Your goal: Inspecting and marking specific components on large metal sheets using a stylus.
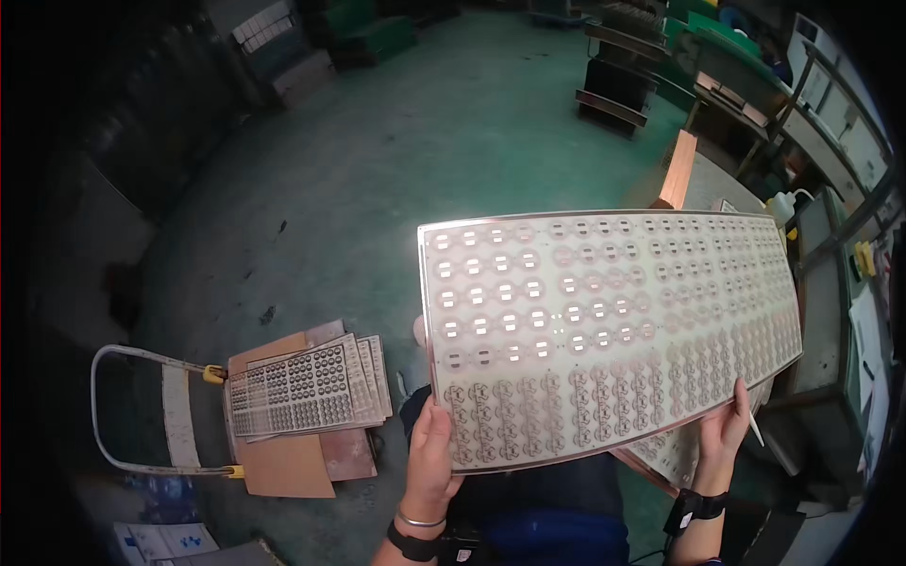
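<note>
A large, pale circuit board panel [604, 302] with rows of repeated round and coiled patterns is held up in front of me, tilted so that its pads catch the light. Its lower left corner is gripped by my left hand [434, 462], thumb on the face side. My right hand [725, 432] is closed on the lower right edge. From beside the right fingers sticks out a thin white pen-like stick [757, 430]. Part of another patterned panel [670, 457] shows beneath the held one, mostly hidden by it.
On the left stands a trolley with a bent metal handle [97, 396], carrying stacked patterned panels [297, 387] and cardboard sheets [288, 464]. Behind the held panel are a table and an upright brown board [678, 170]. Racks [618, 85] and a workbench line the right side.
</note>
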Action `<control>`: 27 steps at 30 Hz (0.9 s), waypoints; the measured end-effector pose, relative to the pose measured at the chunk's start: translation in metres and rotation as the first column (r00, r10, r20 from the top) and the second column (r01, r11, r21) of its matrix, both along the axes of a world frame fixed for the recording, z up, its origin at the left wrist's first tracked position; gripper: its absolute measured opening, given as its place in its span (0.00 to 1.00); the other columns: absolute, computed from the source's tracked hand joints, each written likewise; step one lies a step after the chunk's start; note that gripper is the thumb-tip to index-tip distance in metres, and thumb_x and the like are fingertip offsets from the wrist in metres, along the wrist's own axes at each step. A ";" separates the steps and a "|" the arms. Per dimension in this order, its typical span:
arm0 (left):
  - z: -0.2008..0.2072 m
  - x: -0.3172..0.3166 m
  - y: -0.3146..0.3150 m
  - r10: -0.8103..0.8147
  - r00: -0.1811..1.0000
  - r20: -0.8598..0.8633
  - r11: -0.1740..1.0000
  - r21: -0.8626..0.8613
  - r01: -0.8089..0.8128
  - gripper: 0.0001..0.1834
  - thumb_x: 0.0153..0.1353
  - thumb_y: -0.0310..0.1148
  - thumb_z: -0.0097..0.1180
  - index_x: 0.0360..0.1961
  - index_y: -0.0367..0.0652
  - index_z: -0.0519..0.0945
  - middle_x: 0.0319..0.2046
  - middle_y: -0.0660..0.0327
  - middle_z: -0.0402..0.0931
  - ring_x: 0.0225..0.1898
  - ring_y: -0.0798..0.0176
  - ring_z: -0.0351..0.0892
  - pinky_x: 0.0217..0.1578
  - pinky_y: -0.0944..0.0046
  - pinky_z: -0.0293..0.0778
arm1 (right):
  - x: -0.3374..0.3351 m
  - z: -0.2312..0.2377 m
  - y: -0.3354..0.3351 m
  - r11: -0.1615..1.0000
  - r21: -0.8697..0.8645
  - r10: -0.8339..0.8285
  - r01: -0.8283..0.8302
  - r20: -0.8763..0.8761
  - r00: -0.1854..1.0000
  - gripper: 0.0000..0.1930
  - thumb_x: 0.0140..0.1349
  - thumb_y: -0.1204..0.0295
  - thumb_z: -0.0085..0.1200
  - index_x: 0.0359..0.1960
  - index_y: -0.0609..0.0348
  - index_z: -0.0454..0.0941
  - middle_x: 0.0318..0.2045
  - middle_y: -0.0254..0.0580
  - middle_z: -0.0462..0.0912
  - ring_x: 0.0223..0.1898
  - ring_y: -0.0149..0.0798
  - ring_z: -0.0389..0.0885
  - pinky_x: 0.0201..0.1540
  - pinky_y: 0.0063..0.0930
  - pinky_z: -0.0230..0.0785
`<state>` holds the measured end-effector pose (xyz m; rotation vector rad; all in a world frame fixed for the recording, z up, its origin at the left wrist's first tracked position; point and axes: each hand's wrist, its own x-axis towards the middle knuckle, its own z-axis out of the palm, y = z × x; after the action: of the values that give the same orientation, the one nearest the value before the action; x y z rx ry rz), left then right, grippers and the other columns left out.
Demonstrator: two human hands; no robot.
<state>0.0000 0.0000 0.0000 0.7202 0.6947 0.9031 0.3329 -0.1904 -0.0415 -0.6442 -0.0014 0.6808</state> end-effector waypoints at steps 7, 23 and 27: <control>-0.008 -0.009 0.001 0.025 0.999 -0.047 0.994 0.105 -0.020 0.27 0.68 0.44 0.40 0.61 0.36 0.58 0.54 0.55 0.69 0.52 0.60 0.72 0.50 0.61 0.71 | -0.008 -0.005 0.003 0.998 0.061 0.026 -0.025 -0.007 1.000 0.22 0.66 0.69 0.44 0.60 0.64 0.60 0.60 0.48 0.67 0.60 0.44 0.66 0.63 0.43 0.57; -0.040 0.047 -0.043 -0.131 0.893 0.430 0.982 -0.070 0.177 0.27 0.58 0.18 0.47 0.60 0.36 0.61 0.59 0.52 0.63 0.60 0.52 0.63 0.62 0.48 0.60 | -0.022 -0.004 0.030 0.958 0.268 0.121 -0.105 -0.044 0.992 0.24 0.66 0.68 0.45 0.61 0.62 0.58 0.60 0.47 0.66 0.61 0.44 0.65 0.62 0.46 0.59; -0.024 0.083 -0.072 -0.159 0.917 0.365 0.965 -0.140 0.223 0.24 0.63 0.21 0.43 0.61 0.38 0.59 0.58 0.52 0.63 0.59 0.52 0.65 0.60 0.49 0.64 | -0.030 -0.003 0.023 0.960 0.215 0.198 -0.179 -0.074 0.977 0.22 0.67 0.69 0.43 0.61 0.62 0.58 0.58 0.47 0.68 0.58 0.44 0.69 0.57 0.43 0.67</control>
<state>0.0834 -0.0715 -0.0240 0.4404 0.3722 0.7516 0.3030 -0.1672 -0.0446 -0.4127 -0.0465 0.8826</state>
